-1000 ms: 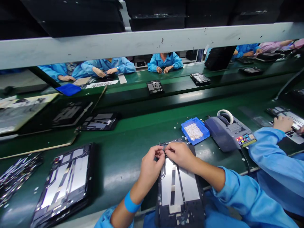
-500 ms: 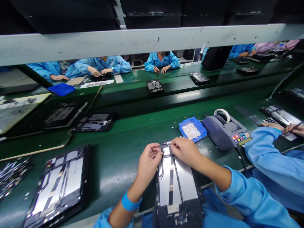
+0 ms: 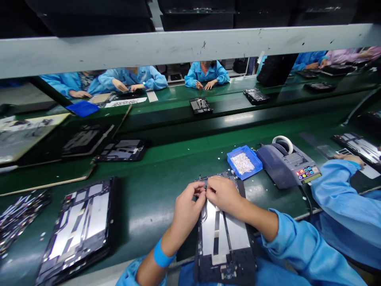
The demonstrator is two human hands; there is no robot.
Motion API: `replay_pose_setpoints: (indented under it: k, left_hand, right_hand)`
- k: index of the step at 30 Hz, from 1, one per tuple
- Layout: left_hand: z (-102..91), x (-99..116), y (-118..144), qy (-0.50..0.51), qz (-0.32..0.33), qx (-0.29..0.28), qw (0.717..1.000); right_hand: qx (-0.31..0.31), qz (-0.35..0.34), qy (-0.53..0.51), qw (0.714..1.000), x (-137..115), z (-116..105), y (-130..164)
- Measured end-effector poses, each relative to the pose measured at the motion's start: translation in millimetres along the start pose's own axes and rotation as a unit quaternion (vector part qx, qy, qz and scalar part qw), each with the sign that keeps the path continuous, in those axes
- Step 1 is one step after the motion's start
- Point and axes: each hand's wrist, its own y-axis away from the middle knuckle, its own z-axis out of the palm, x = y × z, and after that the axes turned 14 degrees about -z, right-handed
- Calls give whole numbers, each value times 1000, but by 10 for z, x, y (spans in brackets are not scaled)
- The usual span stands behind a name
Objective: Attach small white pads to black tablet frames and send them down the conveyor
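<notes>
An opened tablet (image 3: pixel 228 238) with silvery battery panels and black cables lies tilted over the bench's front edge, partly above my lap. Over its far end my left hand (image 3: pixel 190 202) has thumb and fingers pinched together, a blue band round the wrist. Close against it, my right hand (image 3: pixel 224 194) is also pinched, its fingertips meeting those of the left. Whatever sits between the fingertips is too small and too covered to name. Just beyond the tablet stands a blue tray (image 3: pixel 254 171) of small whitish pieces.
A grey tape dispenser (image 3: pixel 288 163) stands right of the tray. To the left lie stacked opened tablets (image 3: pixel 80 226) and a heap of thin strips (image 3: pixel 18 218). A co-worker's sleeve (image 3: pixel 339 190) is close at right. A shelf beam (image 3: pixel 178 47) crosses overhead.
My right hand has moved left across the tablet's far end, from its right side to my left fingertips. My left hand stays nearly in place. The view has shifted slightly.
</notes>
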Motion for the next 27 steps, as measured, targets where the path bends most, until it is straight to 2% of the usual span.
replay_pose_setpoints:
  k: [3,5,7,9,11,13,15,16,18,20,24,27]
  left_hand:
    - [-20,-22,-20,17,-8,-28,999]
    - [-21,-43,-42,52,-32,-30,998]
    - [-14,-67,-75,108,-70,-26,991]
    - [-4,-86,-116,166,-107,-31,980]
    - [8,-94,-154,202,-130,-39,970]
    - [24,-89,-175,217,-140,-41,965]
    - [42,-77,-172,222,-141,-39,964]
    - [51,-71,-162,222,-139,-37,964]
    - [68,-70,-127,214,-133,-30,967]
    - [84,-85,-81,191,-126,-15,973]
    - [107,-135,4,119,-88,19,989]
    - [112,-148,39,96,-64,25,993]
  right_hand:
    - [-7,-26,-2,1000,54,-26,-29]
    - [-8,-24,33,999,208,-151,-37]
    - [-4,32,100,995,438,-358,-21]
    - [-4,126,167,978,647,-567,21]
    - [-3,164,189,968,719,-672,83]
    - [-5,96,148,984,610,-612,140]
    - [-10,5,80,997,383,-418,159]
    - [-13,-17,52,998,263,-303,149]
    - [-19,-12,18,1000,73,-103,102]
    - [-25,11,0,1000,-16,11,46]
    - [-29,35,6,999,-12,34,4]
    - [-24,47,20,998,-34,43,13]
